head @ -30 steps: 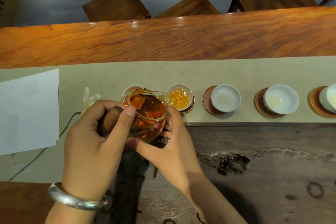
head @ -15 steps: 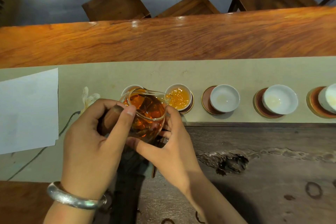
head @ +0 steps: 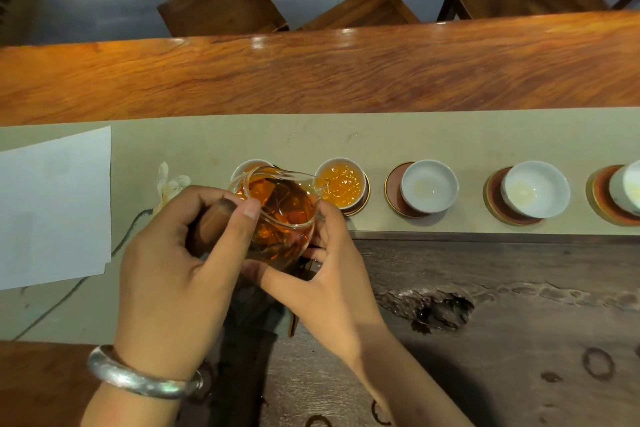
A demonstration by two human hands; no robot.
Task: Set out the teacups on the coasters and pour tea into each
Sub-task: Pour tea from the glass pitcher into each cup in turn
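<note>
A glass pitcher (head: 280, 215) of amber tea is tilted, its spout at the rim of a white teacup (head: 341, 182) that holds tea. My left hand (head: 180, 263) grips the pitcher's wooden handle, thumb on the glass rim. My right hand (head: 325, 274) supports the pitcher's underside with straight fingers. Another teacup (head: 251, 166), holding tea, is partly hidden behind the pitcher. To the right, two white teacups (head: 429, 185) (head: 535, 189) with no tea in them sit on round brown coasters (head: 393, 189), and a third cup (head: 628, 185) is cut off by the frame edge.
The cups stand on a beige runner (head: 207, 142) along a wooden table (head: 311, 73). A white paper sheet (head: 52, 204) lies at left. A dark wooden tea tray (head: 502, 305) lies near me. Wooden stools (head: 221, 0) stand beyond the table.
Both hands and the pitcher have stayed almost in place, with the pitcher still tilted at the second cup. Nothing else has moved.
</note>
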